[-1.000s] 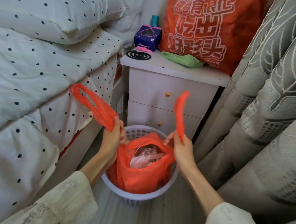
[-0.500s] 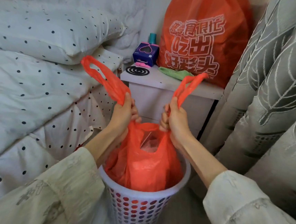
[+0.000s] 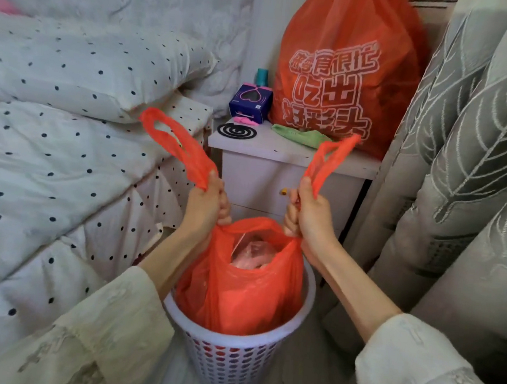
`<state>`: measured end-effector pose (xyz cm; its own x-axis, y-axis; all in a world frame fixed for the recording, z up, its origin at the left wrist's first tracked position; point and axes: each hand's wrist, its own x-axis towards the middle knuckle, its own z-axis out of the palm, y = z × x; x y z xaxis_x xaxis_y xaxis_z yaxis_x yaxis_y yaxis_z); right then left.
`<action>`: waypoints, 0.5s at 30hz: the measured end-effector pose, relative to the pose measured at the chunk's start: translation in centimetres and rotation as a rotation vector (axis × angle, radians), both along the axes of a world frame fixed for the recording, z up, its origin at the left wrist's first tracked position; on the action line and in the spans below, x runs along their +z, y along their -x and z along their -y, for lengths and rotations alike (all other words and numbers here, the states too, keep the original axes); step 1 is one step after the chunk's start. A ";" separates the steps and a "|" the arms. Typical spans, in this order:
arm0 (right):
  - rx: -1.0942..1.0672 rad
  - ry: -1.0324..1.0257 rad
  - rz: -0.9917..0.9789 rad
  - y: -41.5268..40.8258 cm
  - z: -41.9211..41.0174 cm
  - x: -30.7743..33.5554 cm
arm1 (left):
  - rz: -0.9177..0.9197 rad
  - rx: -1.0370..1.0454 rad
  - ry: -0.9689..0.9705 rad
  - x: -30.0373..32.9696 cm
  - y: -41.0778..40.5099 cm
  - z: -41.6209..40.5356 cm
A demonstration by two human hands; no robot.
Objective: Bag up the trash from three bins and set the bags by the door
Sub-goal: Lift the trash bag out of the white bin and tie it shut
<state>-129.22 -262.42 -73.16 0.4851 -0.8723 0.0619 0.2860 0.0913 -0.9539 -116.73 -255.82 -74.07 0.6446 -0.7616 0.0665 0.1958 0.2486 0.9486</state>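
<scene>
Trash bag (image 3: pixel 246 290), orange, sits in the white perforated bin (image 3: pixel 231 360) before the nightstand (image 3: pixel 281 176). From the head view I see my left hand (image 3: pixel 202 208) and right hand (image 3: pixel 310 219) each gripping a handle; compared with half a second ago they've spread slightly wider apart.

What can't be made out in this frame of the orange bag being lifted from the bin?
Head view only:
- Contents of the orange trash bag: only crumpled clear plastic shows at its mouth; the bag's film hides the rest.
- Bag's bottom: hidden inside the white perforated bin, so whether it has lifted clear is unknown.
- Left hand and right hand: seen from the back, so finger placement on the handles is hidden.
- The door: outside the frame.
</scene>
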 end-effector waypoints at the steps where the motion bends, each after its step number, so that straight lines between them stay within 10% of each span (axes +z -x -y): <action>1: -0.003 0.031 -0.024 0.1 0.0 -0.3 | 0.023 0.006 -0.023 -0.2 -0.1 0.0; 8: 0.066 0.203 -0.323 0.4 -1.6 -3.7 | 0.979 -0.133 -0.671 -4.9 -0.2 -1.1; 15: 0.051 0.273 -0.470 -0.4 -1.9 -7.0 | 1.118 -0.414 -0.587 -7.7 1.3 -2.1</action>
